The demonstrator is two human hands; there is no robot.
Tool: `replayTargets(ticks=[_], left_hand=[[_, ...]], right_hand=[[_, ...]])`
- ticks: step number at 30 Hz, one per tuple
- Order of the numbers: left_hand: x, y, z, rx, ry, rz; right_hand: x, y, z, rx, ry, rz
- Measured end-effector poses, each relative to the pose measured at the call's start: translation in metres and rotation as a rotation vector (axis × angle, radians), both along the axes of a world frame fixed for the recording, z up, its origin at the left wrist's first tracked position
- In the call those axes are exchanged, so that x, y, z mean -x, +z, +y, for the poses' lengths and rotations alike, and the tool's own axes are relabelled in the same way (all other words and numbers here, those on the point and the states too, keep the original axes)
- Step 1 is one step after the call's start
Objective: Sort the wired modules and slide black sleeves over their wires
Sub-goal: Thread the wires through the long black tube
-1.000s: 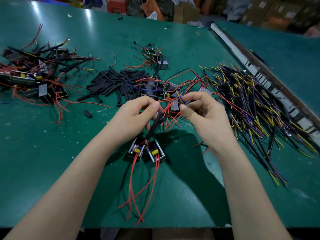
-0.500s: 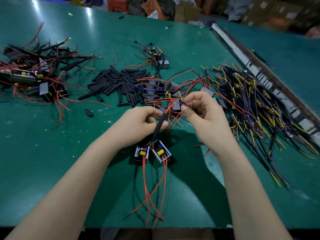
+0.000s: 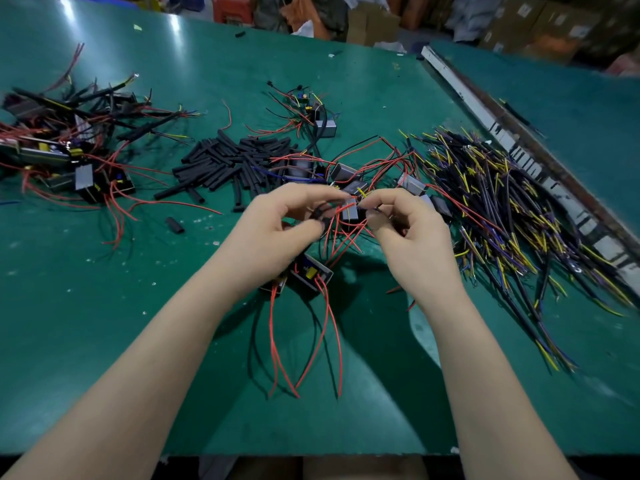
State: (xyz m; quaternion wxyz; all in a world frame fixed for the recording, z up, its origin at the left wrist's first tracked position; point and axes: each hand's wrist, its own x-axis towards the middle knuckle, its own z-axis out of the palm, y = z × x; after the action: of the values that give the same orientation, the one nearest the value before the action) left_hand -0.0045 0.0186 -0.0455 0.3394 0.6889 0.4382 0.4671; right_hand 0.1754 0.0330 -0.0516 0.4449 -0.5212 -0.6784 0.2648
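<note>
Black sleeve (image 3: 320, 216) pinched in the curled fingers of the left hand (image 3: 277, 230), just left of centre frame. The right hand (image 3: 407, 230) pinches wire ends between thumb and forefinger, its other fingers curled; which wire it holds cannot be told. Two wired modules (image 3: 310, 273) hang beneath the left hand, red wires (image 3: 301, 341) trailing toward 6 o'clock. Spare sleeves (image 3: 232, 161) lie heaped at 11 o'clock; a bundle of yellow-tipped leads (image 3: 512, 209) spreads at 3 o'clock; sorted modules (image 3: 69, 150) rest at 9 o'clock on the green table (image 3: 138, 306). To do this step well, judged from the pose: keep the sleeve mouth steady, twist the wire tips together, and feed them straight in before pushing the sleeve toward the module.
</note>
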Motion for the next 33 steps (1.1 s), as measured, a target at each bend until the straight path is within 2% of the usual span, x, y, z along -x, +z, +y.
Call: replayTargets(ticks=[2, 6, 15, 18, 22, 28, 33], left_hand=[[-0.005, -0.003, 0.000, -0.069, 0.037, 0.148], [-0.008, -0.003, -0.001, -0.112, 0.167, 0.247], [-0.012, -0.007, -0.004, -0.142, 0.209, 0.546], [-0.014, -0.007, -0.006, -0.128, 0.218, 0.517], [-0.015, -0.005, -0.003, -0.066, 0.238, 0.401], [-0.015, -0.007, -0.004, -0.094, 0.272, 0.212], [-0.015, -0.004, -0.003, -0.072, 0.273, 0.153]], right_hand=[[0.003, 0.002, -0.002, -0.040, -0.010, -0.037], [0.007, 0.004, -0.005, -0.082, -0.019, -0.046], [0.016, 0.000, -0.008, -0.089, 0.005, -0.020], [0.016, 0.002, -0.009, -0.076, 0.017, -0.007], [0.016, 0.007, -0.012, -0.041, 0.058, 0.041], [0.016, 0.010, -0.014, -0.032, 0.096, 0.082], [0.015, 0.010, -0.013, -0.046, 0.125, 0.054]])
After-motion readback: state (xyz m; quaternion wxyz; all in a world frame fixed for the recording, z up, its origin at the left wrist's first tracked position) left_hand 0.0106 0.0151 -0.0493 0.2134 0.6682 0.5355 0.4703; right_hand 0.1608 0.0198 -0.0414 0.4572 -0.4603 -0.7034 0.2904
